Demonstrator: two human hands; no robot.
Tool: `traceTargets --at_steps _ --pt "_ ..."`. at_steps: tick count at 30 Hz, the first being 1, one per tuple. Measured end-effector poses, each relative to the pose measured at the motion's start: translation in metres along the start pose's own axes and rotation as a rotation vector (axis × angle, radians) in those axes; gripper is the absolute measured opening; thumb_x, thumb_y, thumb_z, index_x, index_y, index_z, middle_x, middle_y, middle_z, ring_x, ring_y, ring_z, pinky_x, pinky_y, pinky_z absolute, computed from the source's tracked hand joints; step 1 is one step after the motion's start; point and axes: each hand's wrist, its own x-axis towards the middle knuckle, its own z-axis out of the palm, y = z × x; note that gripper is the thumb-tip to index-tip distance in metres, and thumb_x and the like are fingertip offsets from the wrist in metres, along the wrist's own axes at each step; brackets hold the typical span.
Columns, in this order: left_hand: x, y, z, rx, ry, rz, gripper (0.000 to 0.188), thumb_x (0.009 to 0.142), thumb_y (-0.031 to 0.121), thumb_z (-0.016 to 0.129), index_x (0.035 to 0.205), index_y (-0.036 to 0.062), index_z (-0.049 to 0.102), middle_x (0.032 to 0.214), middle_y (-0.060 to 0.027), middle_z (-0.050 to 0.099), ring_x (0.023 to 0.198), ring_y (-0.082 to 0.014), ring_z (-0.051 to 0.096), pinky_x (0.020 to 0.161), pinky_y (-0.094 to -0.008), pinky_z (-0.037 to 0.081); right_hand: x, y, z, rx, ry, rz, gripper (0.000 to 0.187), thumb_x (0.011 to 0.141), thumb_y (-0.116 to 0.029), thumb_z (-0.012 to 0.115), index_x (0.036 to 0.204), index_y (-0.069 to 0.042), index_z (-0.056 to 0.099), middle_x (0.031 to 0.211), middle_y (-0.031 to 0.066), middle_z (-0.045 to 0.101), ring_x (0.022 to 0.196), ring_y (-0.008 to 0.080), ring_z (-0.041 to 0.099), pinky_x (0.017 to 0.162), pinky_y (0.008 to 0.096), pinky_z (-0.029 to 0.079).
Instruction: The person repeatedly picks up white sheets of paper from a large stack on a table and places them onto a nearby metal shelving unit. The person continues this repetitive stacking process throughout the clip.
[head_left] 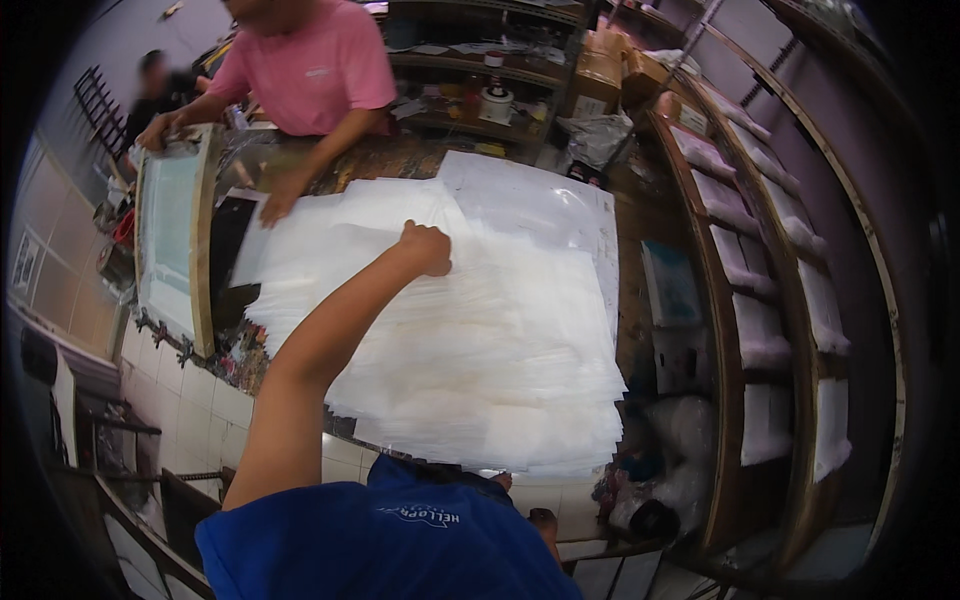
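My left hand (428, 248) is closed in a fist, knuckles up, over the upper middle of a wide spread of thin white sheets (480, 370). Its fingertips are hidden, so whether they pinch a sheet does not show. The sheets overlap in many layers on a table, with larger translucent sheets (545, 200) at the far right of the pile. My right hand (545, 525) shows only in part, low beside my blue shirt and away from the sheets; its fingers cannot be made out.
Across the table, a person in a pink shirt (330, 70) has one hand on a raised wooden-framed mesh screen (203, 240) and the other by the sheets' left edge. Wooden racks (735, 340) holding wrapped white bundles stand at right. Cardboard boxes (598, 75) and shelves are behind.
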Motion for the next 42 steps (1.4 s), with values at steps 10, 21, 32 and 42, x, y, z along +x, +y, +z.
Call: traceTargets --at_steps 10,21,32,42 --pt "0.023 -0.031 0.016 0.095 0.051 0.27 0.03 0.067 0.018 0.064 0.091 0.0001 0.065 0.094 -0.0226 0.066 0.091 -0.0374 0.064 0.081 -0.0439 0.051 -0.012 0.017 -0.016 0.256 0.19 0.062 0.027 0.094 -0.027 0.056 0.098 0.0 0.059 0.076 0.0074 0.061 0.062 0.0146 0.056 0.055 0.0291 0.045" --pt "-0.143 0.207 -0.031 -0.566 0.477 0.876 0.025 0.083 -0.002 0.055 0.108 -0.0028 0.06 0.078 -0.0146 0.058 0.06 -0.025 0.053 0.058 -0.0342 0.045 -0.103 -0.211 -0.073 0.661 0.332 -0.775 0.051 0.093 -0.011 0.054 0.142 -0.009 0.038 0.095 0.005 0.06 0.075 0.013 0.056 0.066 0.0289 0.049" --pt "-0.247 0.321 0.055 -0.391 -0.037 1.715 0.019 0.08 0.002 0.063 0.098 0.0002 0.058 0.077 -0.0132 0.051 0.07 -0.0308 0.05 0.064 -0.0417 0.039 -0.211 -0.183 -0.068 0.453 0.732 -0.535 0.028 0.095 -0.024 0.051 0.09 0.002 0.062 0.082 0.0183 0.063 0.08 0.0334 0.062 0.073 0.0401 0.048" --pt "-0.288 0.342 0.055 -0.413 -0.346 1.788 0.042 0.077 0.004 0.07 0.117 0.0019 0.058 0.091 -0.0146 0.058 0.078 -0.0289 0.055 0.072 -0.0385 0.044 -0.353 0.037 -0.1 0.406 1.346 -0.023 0.029 0.081 -0.007 0.058 0.11 -0.006 0.052 0.093 0.0066 0.058 0.083 0.0161 0.057 0.074 0.0309 0.049"
